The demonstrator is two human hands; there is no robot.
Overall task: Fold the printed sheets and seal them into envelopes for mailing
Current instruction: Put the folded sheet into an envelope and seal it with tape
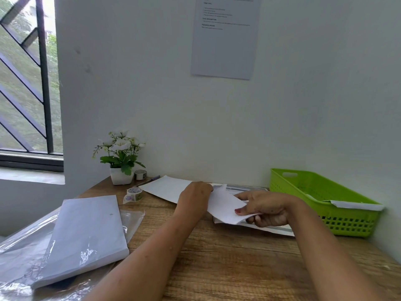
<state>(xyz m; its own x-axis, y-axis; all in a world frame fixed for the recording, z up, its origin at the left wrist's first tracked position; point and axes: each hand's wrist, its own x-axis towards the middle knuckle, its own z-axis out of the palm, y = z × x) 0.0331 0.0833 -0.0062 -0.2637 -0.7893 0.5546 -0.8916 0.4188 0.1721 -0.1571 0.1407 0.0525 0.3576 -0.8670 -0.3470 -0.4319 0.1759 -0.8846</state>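
You get soft, even daylight from the window at upper left, overexposed there. Glare whitens the plastic wrap at lower left. Frame edges bend; the wall sheet has blurred print.

A wooden table bears it all. The left hand and right hand pinch a sheet. Under that grip lies a printout. Left of the grip and beyond it lie white paper, a tape roll, a pen, a second roll and a potted plant. Well left and nearer, a paper stack rests on clear wrap. Right of the grip stands a green basket.
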